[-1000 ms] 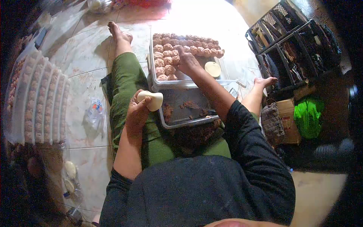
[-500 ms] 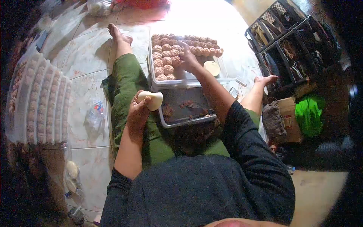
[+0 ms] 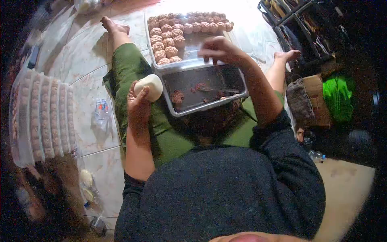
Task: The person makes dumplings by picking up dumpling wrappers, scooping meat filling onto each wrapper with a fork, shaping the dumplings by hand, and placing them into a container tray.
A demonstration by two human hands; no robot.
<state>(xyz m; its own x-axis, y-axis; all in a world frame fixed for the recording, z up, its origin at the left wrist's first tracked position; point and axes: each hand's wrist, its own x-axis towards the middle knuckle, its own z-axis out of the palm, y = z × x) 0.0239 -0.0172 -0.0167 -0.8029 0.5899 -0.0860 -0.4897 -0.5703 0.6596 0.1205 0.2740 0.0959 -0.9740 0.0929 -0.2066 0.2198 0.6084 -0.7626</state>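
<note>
At the left edge stand translucent stacked boxes (image 3: 22,141). Left of centre, the left hand (image 3: 138,103) grips a thick pale disc (image 3: 149,88). Upper centre, a clear tub (image 3: 187,64) holds rows of meatballs (image 3: 167,35); just below, a fork (image 3: 204,88) lies in a grey tray (image 3: 195,101). The right hand (image 3: 222,48), right of centre, hovers, fingers loosely spread.

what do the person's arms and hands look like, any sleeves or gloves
Black sleeves, the right sleeve wrinkled in folds and the left sleeve partly in view, leave the forearms bare. The left hand and right hand wear no gloves; no watch or bracelet shows.
</note>
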